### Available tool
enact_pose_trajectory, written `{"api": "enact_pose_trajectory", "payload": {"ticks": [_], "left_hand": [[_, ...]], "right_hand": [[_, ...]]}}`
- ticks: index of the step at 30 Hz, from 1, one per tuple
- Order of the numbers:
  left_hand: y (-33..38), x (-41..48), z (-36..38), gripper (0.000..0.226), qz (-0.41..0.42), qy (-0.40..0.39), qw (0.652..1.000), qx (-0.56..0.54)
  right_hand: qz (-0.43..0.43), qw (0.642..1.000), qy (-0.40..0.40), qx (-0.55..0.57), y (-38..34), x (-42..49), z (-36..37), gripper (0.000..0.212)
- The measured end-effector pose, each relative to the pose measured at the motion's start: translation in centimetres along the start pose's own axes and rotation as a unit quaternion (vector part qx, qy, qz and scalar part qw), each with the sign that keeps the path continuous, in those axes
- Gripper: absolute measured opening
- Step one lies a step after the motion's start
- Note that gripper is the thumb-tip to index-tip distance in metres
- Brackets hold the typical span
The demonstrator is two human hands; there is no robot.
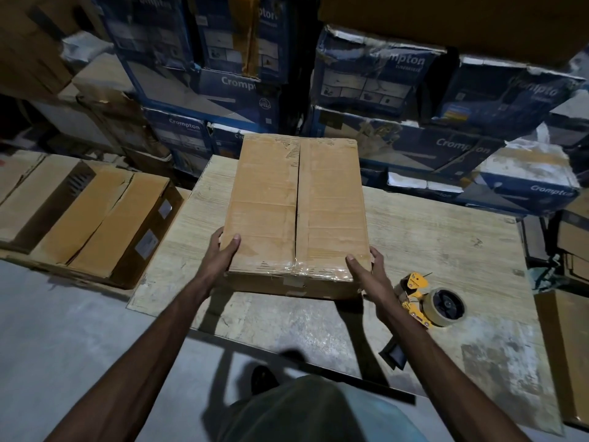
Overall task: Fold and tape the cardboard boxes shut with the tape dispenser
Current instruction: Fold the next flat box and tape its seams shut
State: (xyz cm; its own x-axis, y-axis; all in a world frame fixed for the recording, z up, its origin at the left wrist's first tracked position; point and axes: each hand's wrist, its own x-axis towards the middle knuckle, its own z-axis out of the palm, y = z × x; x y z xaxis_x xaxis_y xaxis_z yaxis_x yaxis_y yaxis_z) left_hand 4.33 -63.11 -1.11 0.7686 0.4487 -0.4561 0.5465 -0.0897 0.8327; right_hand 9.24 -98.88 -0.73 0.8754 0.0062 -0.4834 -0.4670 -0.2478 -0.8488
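Observation:
A brown cardboard box (296, 212) lies on the wooden table (430, 247), its two top flaps folded shut with clear tape along the centre seam and over the near edge. My left hand (221, 252) grips its near left corner, thumb on top. My right hand (366, 269) grips the near right corner, thumb on top and fingers down the side. The yellow tape dispenser (425, 299) with its roll of tape lies on the table just right of my right wrist, and neither hand touches it.
Two closed brown boxes (105, 224) lie on the floor to the left of the table. Stacks of blue printed cartons (382, 78) stand behind the table. More cardboard (570, 352) sits at the right edge. Grey floor (63, 330) lies at the lower left.

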Motion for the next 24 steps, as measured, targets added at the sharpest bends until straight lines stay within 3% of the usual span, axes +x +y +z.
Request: {"api": "enact_pose_trajectory", "payload": {"ticks": [6,12,14,16,19,22,24], "left_hand": [[-0.1,-2.3,2.8,0.058,-0.022,0.028,0.994,-0.108],[-2.5,-10.7,8.5,0.053,-0.093,0.058,0.965,-0.237],[-3.9,-11.4,9.5,0.051,-0.156,0.067,0.958,-0.232],[-4.5,-12.0,10.5,0.052,-0.218,0.011,0.949,-0.227],[-3.9,-13.3,12.3,0.054,-0.224,-0.108,0.946,-0.206],[-3.0,-13.6,13.6,0.055,-0.237,-0.124,0.948,-0.173],[-2.5,-13.7,13.6,0.069,-0.249,-0.119,0.948,-0.156]], "right_hand": [[0.023,0.999,-0.029,0.028,0.6,1.5,-0.9,0.079],[0.030,0.998,-0.047,0.010,-1.3,3.4,-6.3,0.061],[0.001,1.000,-0.015,-0.003,-1.7,4.7,-6.7,0.055],[-0.042,0.998,0.056,0.000,-2.0,6.2,-6.1,0.056],[-0.079,0.987,0.133,-0.048,-2.5,7.6,-3.3,0.067],[-0.115,0.971,0.178,-0.113,-3.0,7.6,-1.2,0.064],[-0.118,0.964,0.190,-0.143,-3.2,7.4,-1.1,0.065]]}}
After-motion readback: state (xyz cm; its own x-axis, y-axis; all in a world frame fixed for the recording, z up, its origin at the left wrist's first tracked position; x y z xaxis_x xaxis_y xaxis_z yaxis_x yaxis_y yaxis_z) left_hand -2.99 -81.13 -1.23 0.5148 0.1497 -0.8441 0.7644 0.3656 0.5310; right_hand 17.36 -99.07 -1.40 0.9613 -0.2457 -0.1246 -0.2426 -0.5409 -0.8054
